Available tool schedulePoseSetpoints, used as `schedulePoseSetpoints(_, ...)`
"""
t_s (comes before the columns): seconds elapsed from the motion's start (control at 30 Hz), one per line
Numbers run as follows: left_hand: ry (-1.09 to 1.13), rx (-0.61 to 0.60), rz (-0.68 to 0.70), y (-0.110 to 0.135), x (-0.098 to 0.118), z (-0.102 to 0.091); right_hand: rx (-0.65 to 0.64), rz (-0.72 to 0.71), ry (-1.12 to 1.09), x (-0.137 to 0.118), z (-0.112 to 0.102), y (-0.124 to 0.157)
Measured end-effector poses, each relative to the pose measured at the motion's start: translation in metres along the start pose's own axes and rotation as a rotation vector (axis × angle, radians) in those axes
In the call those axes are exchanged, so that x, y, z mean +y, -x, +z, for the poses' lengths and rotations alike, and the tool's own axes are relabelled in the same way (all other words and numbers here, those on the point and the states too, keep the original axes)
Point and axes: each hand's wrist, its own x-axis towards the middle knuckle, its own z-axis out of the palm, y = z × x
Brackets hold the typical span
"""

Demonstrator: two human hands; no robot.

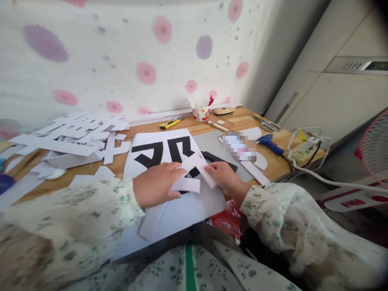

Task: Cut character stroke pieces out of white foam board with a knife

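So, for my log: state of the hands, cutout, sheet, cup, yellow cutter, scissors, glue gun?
Left hand: touching white cutout, grip unclear.
Right hand: pinching white cutout.
White cutout: held over the sheet.
Sheet: black shapes facing up.
Cup: upright, holding things.
Yellow cutter: lying down, blade unclear.
Scissors: lying down.
Glue gun: lying down.

Wooden tbl. [198, 128]. L. side: pile of wht. cut-outs [66, 147]. Rear, L–R: ylw. cutter [170, 123], cup [200, 114], pen [218, 126]. R. side: scissors [268, 124], blue glue gun [270, 144]. Ctr.: grey mat [209, 139], blk.-marked sheet [184, 212].
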Motion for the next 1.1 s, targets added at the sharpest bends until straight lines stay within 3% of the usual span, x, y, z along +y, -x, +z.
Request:
schedulePoseSetpoints(0.13, 0.047, 0.043, 0.054, -0.022, 0.006, 0.036, -0.029, -0.056, 0.228, 0.004, -0.004, -0.012)
schedulePoseSetpoints(0.27, 0.144, 0.078, 0.029, -0.033, -0.001, 0.053, -0.11, -0.162, 0.497, -0.002, -0.014, -0.023)
schedulePoseSetpoints(0.37, 0.046, 0.05, 0.017, -0.031, 0.001, 0.057, -0.139, -0.218, 0.658, -0.011, -0.019, -0.021)
schedulePoseSetpoints(0.47, -0.222, -0.02, 0.02, -0.026, 0.006, 0.058, -0.157, -0.245, 0.769, -0.02, -0.031, -0.014)
schedulePoseSetpoints(0.57, -0.42, -0.046, 0.062, -0.024, 0.009, 0.058, -0.04, -0.357, 0.849, -0.025, -0.044, -0.014)
schedulePoseSetpoints(0.67, -0.494, -0.027, 0.108, -0.025, 0.005, 0.059, 0.064, -0.451, 0.936, -0.021, -0.046, -0.027)
schedulePoseSetpoints(0.8, -0.483, -0.011, 0.153, -0.024, -0.001, 0.057, -0.006, -0.407, 1.004, -0.009, -0.036, -0.047)
schedulePoseSetpoints(0.9, -0.459, -0.014, 0.187, -0.021, -0.003, 0.053, -0.012, -0.343, 0.942, -0.003, -0.038, -0.055)
schedulePoseSetpoints(0.97, -0.44, -0.005, 0.194, -0.019, -0.003, 0.052, 0.01, -0.334, 0.766, -0.003, -0.046, -0.055)
schedulePoseSetpoints(1.1, -0.394, -0.004, 0.212, -0.016, -0.003, 0.055, -0.06, -0.167, -0.02, -0.008, -0.061, -0.041)
